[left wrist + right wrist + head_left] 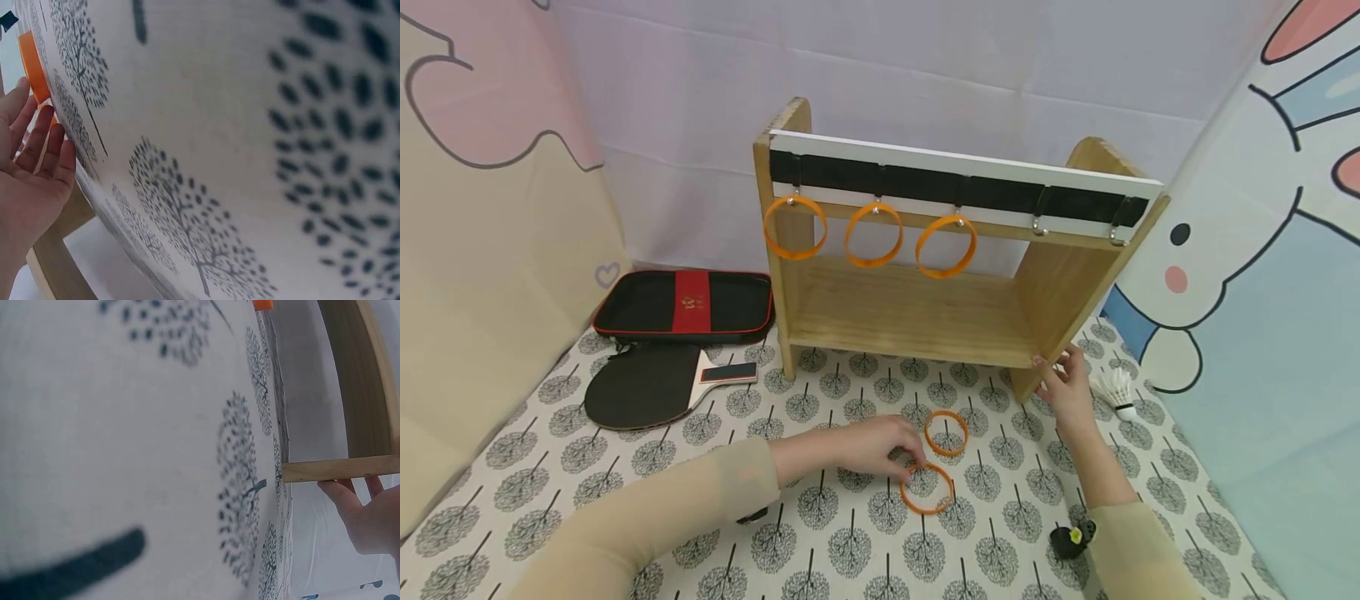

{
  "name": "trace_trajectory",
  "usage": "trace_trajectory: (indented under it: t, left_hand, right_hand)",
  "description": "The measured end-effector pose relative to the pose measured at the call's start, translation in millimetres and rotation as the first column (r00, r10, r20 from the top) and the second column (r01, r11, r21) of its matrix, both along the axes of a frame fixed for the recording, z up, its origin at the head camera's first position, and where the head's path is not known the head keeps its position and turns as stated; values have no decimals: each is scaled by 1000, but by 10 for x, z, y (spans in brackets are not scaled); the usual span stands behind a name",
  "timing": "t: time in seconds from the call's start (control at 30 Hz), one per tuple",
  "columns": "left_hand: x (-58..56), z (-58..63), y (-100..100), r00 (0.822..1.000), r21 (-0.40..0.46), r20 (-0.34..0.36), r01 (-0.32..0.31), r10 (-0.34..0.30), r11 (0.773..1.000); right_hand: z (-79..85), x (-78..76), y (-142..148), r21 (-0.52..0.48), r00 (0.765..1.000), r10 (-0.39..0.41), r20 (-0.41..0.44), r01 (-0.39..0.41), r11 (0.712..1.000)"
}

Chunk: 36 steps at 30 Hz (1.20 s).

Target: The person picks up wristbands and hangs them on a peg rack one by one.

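Note:
Two orange rings lie on the patterned cloth: a nearer ring (903,498) and a farther ring (966,433). My left hand (876,447) reaches to the upper left edge of the nearer one, fingertips at its rim. In the left wrist view the thumb is beside an orange band (34,65) and the fingers are loosely extended. A wooden rack (917,308) stands ahead, with three orange rings hanging from its front hooks. My right hand (1067,396) holds the lower front edge of the rack's right side panel (337,469); some of its fingers are hidden there.
Left of the rack lie a black and red case (647,304) and a table tennis bat (640,387). A shuttlecock (1116,390) lies right of my right hand. Two hooks at the rack's right, including the end hook (1118,237), carry no ring.

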<state>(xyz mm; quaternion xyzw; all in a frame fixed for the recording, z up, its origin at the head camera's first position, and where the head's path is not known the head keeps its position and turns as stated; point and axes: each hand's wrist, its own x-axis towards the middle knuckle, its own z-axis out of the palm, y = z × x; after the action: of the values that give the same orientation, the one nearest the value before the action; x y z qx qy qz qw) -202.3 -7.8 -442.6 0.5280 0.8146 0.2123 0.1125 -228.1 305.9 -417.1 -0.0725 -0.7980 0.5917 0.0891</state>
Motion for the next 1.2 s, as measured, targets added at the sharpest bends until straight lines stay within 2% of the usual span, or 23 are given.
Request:
trace_trajectory:
  t: [0.2,0.47,0.7,0.97,1.2]
  left_hand:
    - [24,9,85,999,-1,-16,-36,36,999]
    - [44,16,124,992,27,74,-103,101,994]
    - [34,19,117,975,75,137,-188,177,979]
    - [39,82,91,958,138,222,-217,183,966]
    - [63,209,84,960,171,223,-211,171,962]
  right_hand:
    - [-4,1,4,-7,1000,-1,-1,1,1000]
    - [14,9,-7,-15,1000,-3,6,3,1000]
    - [18,7,-3,-5,1000,-3,11,3,1000]
    - [1,12,-2,2,1000,1,-1,-1,1000]
    - [-2,-3,-5,-7,1000,-2,0,2,1000]
